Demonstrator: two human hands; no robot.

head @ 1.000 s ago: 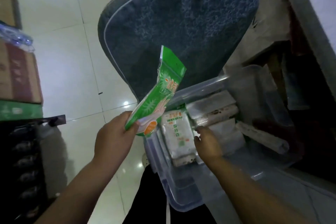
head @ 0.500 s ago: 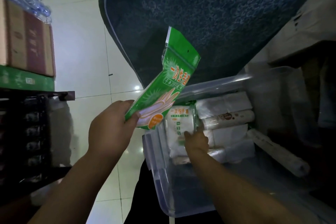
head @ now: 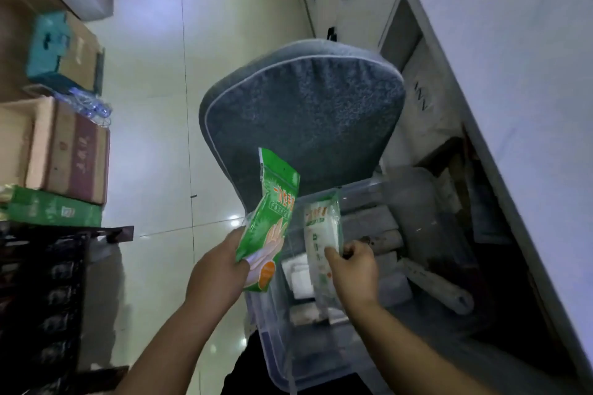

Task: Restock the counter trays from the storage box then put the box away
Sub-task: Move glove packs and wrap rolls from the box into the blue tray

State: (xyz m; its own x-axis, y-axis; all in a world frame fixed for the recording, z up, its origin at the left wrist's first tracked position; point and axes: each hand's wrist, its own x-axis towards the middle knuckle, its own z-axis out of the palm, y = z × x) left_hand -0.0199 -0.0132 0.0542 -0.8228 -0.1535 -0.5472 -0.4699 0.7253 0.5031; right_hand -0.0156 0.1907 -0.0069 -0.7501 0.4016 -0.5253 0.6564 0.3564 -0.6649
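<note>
Packets over the clear storage box (head: 276, 353), as I see it.
The green packet (head: 272, 218) tilts at the box's 10 o'clock rim; the white packet (head: 322, 234) stands upright mid-box; rolls (head: 367, 221) lie at 2 o'clock.

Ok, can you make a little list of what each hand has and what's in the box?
left hand: holds green packet, up beside the box
right hand: grips white packet, upright over the box
box: clear plastic, open, in front of chair
inside box: rolls and more white packs
far left: stacked cartons
</note>
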